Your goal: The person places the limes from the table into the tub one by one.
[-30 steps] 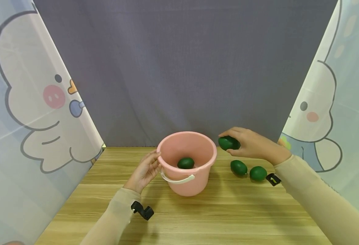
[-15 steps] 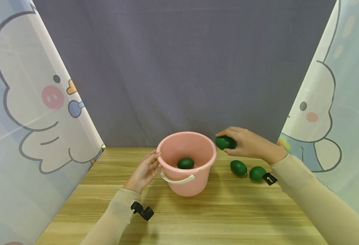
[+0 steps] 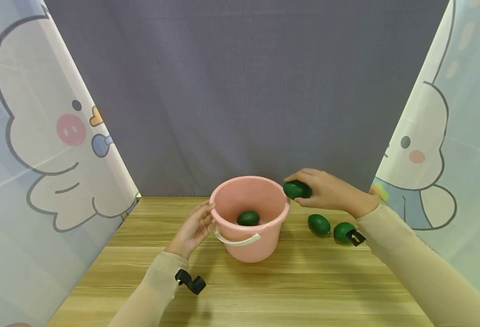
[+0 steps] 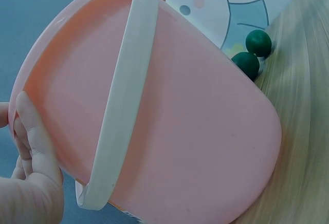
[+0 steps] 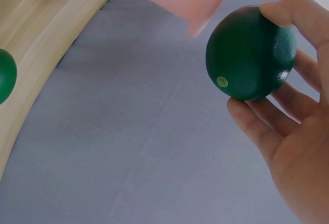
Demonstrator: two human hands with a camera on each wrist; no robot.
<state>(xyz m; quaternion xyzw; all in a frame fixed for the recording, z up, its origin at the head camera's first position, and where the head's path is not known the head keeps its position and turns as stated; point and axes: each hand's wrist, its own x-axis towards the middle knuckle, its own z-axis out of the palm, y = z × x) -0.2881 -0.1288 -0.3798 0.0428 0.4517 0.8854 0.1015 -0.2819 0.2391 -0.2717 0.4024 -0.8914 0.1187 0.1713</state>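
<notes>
A pink bucket [image 3: 251, 243] with a white handle [image 3: 237, 241] stands upright on the table. My left hand [image 3: 192, 229] pinches the left side of its rim, and in the left wrist view fingers [image 4: 38, 142] lie along the outside just under the rim. My right hand [image 3: 326, 190] grips a smooth, oval dark green avocado [image 5: 247, 54] between thumb and fingers, just beside the bucket's right rim. A pale stem spot shows on this avocado in the right wrist view. Inside the bucket lies another avocado [image 3: 248, 218].
Two more green avocados, a left one [image 3: 319, 224] and a right one [image 3: 344, 231], lie on the wooden table [image 3: 240, 295] to the right of the bucket. A grey curtain [image 3: 240, 91] hangs behind, with cartoon-printed curtains [image 3: 15, 250] at the sides.
My right hand has moved a little to the left with its avocado, closer to the bucket's rim. The left hand and bucket have stayed in place.
</notes>
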